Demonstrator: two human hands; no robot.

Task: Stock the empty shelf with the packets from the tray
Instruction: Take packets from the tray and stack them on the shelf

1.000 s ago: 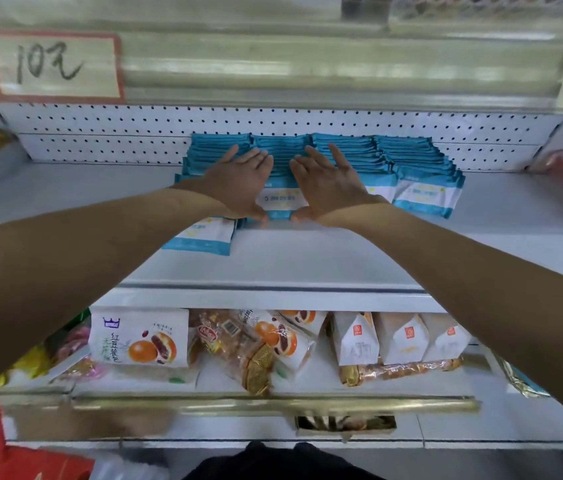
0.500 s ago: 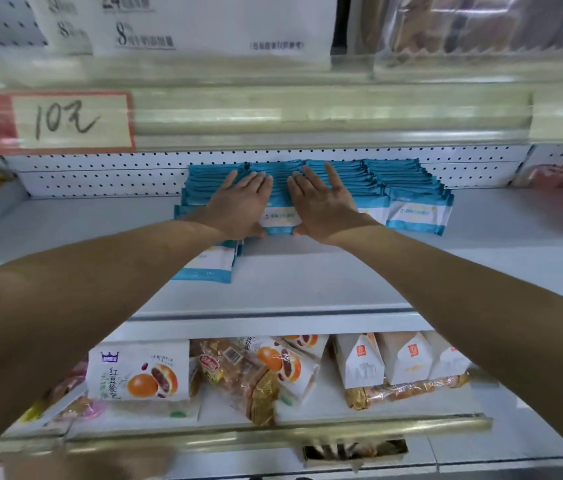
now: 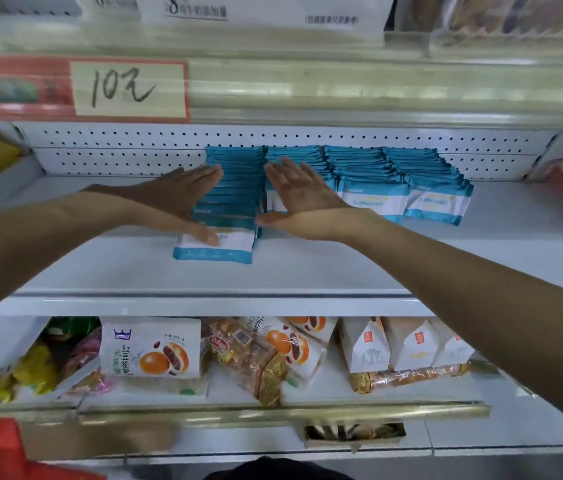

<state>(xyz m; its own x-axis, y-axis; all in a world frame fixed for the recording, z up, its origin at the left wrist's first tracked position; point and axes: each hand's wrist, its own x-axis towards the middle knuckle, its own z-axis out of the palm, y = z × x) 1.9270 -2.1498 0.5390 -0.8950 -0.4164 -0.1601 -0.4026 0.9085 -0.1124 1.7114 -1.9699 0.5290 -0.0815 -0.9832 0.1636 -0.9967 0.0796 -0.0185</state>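
- Head view: left hand [image 3: 183, 199] and right hand [image 3: 299, 195], fingers flat and holding nothing, flank the leftmost packet row [image 3: 230, 202].
- Press evenly inward, squaring it on the shelf [image 3: 307, 268].

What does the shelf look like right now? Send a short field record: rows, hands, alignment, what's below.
shelf: white middle shelf, pegboard back
packets: blue-and-white packets in four overlapping rows
leftmost row: reaches farther forward than the others; front packet sticks out
left hand: open, flat against the left side of the leftmost row, thumb on the front packet
right hand: open, flat on the second row
right two rows: untouched, fronts roughly level
shelf below: assorted bread and pastry bags
tray: not in view
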